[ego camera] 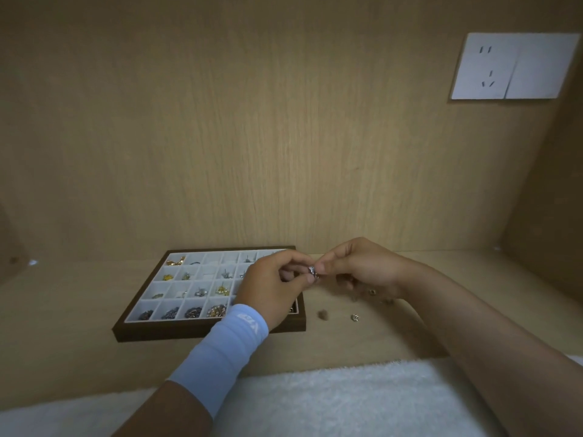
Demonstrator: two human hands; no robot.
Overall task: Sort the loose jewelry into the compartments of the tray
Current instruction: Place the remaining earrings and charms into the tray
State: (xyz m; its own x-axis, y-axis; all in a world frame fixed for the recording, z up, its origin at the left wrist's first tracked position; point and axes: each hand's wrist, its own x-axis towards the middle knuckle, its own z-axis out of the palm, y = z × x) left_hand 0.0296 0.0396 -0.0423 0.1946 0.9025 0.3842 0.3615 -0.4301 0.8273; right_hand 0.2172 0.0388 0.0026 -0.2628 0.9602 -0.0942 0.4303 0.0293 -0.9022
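there, both hands point(273, 287) point(362, 265) pinched one small silver piece point(312, 272) together, just right of the tray point(208, 330), left hand nearer it.

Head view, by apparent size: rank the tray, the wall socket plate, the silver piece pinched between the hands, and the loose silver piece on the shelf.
1. tray
2. wall socket plate
3. pinched silver piece and loose silver piece: both tiny and look alike, so not ranked.

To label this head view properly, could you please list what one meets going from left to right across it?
Wooden tray → left hand → small silver piece pinched by both hands → right hand → wall socket. The loose silver bead lies within the right hand's span, so it is omitted.
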